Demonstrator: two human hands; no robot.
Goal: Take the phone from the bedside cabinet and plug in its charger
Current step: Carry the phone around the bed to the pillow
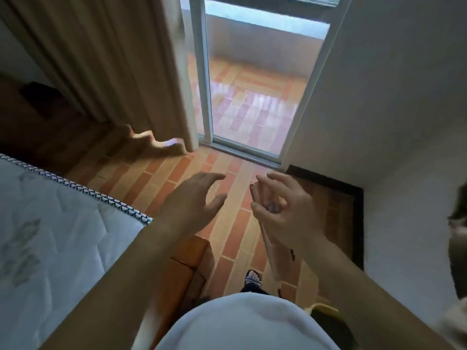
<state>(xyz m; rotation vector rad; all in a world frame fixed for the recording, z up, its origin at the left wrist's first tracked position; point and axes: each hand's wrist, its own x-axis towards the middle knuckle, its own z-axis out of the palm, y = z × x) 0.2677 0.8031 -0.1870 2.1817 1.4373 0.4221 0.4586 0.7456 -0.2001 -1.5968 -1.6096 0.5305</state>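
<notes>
My right hand (288,210) is closed around a slim, pale phone (274,256), seen almost edge-on; its lower part sticks out below my palm and its top edge shows between my fingers. My left hand (194,200) hovers just to the left of it, empty, with fingers spread, a short gap away from the phone. Both hands are over the brick-patterned floor (227,238). No charger or cable is in view. A dark wooden piece of furniture (43,114) stands at the far left behind the bed; whether it is the bedside cabinet I cannot tell.
A white quilted mattress (50,236) on a wooden bed frame (187,258) fills the lower left. A beige curtain (113,66) hangs beside a glass balcony door (252,97). On the right, a white wall (391,122) has a dark-framed recess (353,223) at floor level.
</notes>
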